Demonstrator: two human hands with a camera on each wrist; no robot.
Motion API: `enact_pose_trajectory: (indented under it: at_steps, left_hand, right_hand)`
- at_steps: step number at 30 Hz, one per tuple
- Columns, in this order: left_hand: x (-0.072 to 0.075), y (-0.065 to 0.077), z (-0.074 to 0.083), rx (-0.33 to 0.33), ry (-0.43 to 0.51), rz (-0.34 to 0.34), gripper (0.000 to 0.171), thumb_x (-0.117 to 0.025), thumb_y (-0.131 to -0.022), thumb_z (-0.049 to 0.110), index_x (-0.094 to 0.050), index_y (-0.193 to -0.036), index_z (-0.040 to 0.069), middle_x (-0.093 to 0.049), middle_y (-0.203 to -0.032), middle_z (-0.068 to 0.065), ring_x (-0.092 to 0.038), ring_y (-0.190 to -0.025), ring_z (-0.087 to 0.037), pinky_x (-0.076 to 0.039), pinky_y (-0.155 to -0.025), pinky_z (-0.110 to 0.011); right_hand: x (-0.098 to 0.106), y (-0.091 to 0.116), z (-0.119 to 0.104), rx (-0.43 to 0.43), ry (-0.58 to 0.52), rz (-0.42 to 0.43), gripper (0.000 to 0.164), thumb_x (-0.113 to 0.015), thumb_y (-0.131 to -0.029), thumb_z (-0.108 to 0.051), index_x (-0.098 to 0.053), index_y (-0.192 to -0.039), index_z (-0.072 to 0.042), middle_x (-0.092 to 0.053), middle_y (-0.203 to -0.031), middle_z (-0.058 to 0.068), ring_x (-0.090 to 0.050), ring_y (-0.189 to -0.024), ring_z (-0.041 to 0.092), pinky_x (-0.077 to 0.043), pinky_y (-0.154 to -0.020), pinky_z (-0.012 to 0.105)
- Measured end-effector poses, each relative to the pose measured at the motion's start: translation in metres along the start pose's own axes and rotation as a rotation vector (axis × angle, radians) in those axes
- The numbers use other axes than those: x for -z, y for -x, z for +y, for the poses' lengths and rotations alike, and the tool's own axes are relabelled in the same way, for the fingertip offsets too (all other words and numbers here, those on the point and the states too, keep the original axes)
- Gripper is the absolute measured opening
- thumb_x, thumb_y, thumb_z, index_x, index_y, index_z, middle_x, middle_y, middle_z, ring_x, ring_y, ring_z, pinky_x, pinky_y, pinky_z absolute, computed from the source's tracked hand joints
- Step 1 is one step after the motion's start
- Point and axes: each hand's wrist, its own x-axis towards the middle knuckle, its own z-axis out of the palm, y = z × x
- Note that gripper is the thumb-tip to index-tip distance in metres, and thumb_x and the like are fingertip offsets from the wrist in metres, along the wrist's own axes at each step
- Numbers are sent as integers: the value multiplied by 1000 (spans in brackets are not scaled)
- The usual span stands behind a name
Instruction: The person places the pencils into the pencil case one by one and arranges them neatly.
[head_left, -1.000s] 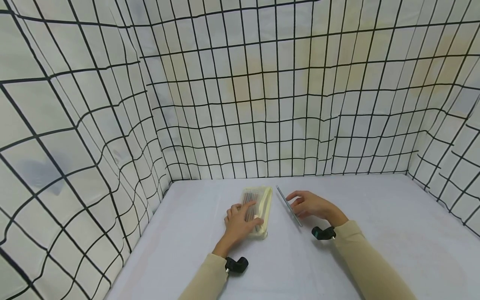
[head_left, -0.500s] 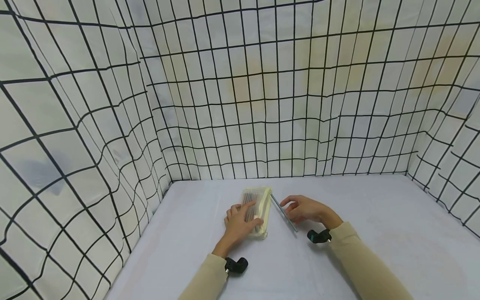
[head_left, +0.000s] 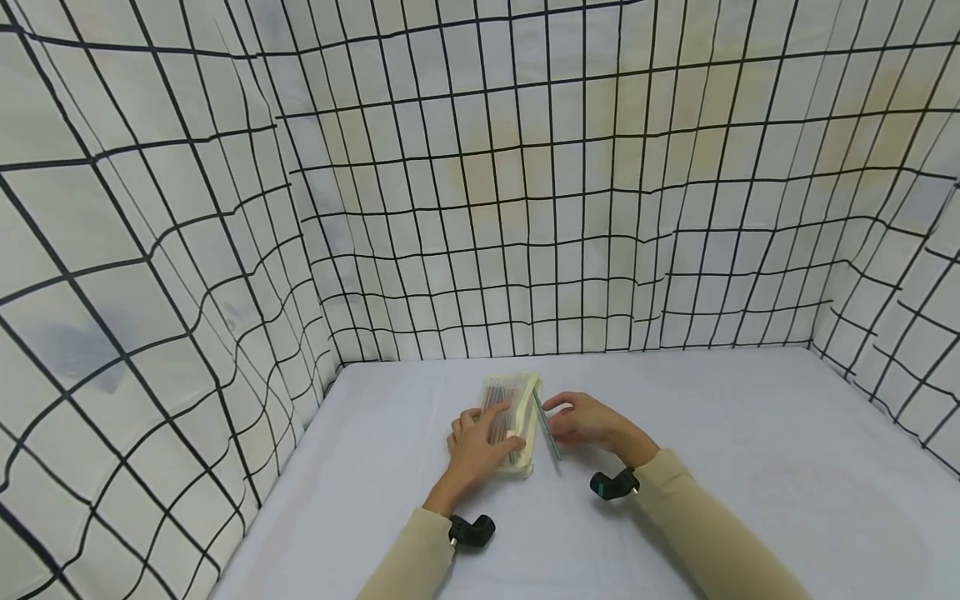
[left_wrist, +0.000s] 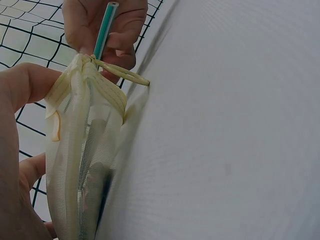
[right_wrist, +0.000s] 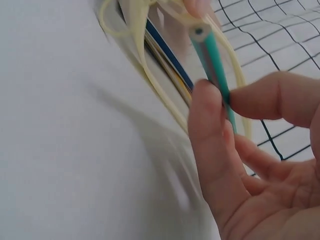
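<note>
A translucent mesh pencil pouch (head_left: 527, 417) with pale yellow trim lies on the white table, several pencils showing inside. My left hand (head_left: 474, 446) holds it from the left side, thumb toward the near end and fingers across the mesh. To its right, my right hand (head_left: 592, 423) pinches a green pencil (head_left: 547, 429) between thumb and fingers. The flat end of that pencil (right_wrist: 212, 57) faces the right wrist camera. Behind it, the pouch's yellow edging (right_wrist: 145, 60) gapes around a dark blue pencil (right_wrist: 169, 52). Where the green pencil's far end sits relative to the pouch is unclear.
White cloth covers the table (head_left: 750, 467). A white backdrop with a black grid net (head_left: 480, 250) rises along the back and both sides. A yellow loop (left_wrist: 127, 75) hangs from the pouch's near end. Each wrist wears a small black camera (head_left: 472, 531).
My right hand has moved left with the green pencil, bringing it alongside the pouch's right edge and turning it more in line with the pouch. The left hand has stayed in place.
</note>
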Motion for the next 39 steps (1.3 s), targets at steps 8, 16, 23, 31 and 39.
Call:
enact_pose_trajectory:
  at_steps: [8,16,23,31,39]
  left_hand:
    - [0,-2,0,-7,-6,-4,69,-70,-81,47,-55,-146,29,-41,-145,-25,-31,-134,-39,-24,-107,-63]
    - [-2,-3,-1,-14,-5,-4,69,-71,-81,46,-55,-146,28,-41,-145,-26,-32,-133,-39,-24,-106,-63]
    - [-2,-2,-2,-9,-3,-1,69,-71,-81,46,-55,-146,29,-40,-145,-25,-32,-133,-38,-24,-106,-62]
    - [-2,-2,-2,-8,-6,2,68,-71,-82,48,-55,-146,29,-41,-145,-24,-31,-134,-38,-24,-106,-62]
    - [-1,-1,-3,-8,-8,-3,70,-70,-80,50,-55,-146,30,-41,-145,-23,-32,-133,-37,-26,-104,-62]
  right_hand:
    - [-18,-6,0,22,-59,101,52,-65,-88,-1,-49,-137,2,-69,-104,14,-63,-78,15,-56,-69,27]
    - [-37,-7,-4,26,-78,164,53,-70,-87,-6,-49,-136,2,-64,-108,15,-65,-87,21,-59,-72,30]
    - [-45,-11,-3,16,-83,208,54,-70,-85,-1,-50,-135,1,-66,-108,16,-66,-85,21,-59,-71,31]
    - [-48,-15,-2,38,-113,219,45,-62,-88,6,-51,-131,5,-63,-95,13,-67,-72,17,-59,-65,27]
    - [-45,-12,-2,56,-86,222,33,-60,-92,2,-55,-124,4,-65,-87,13,-65,-70,17,-58,-63,28]
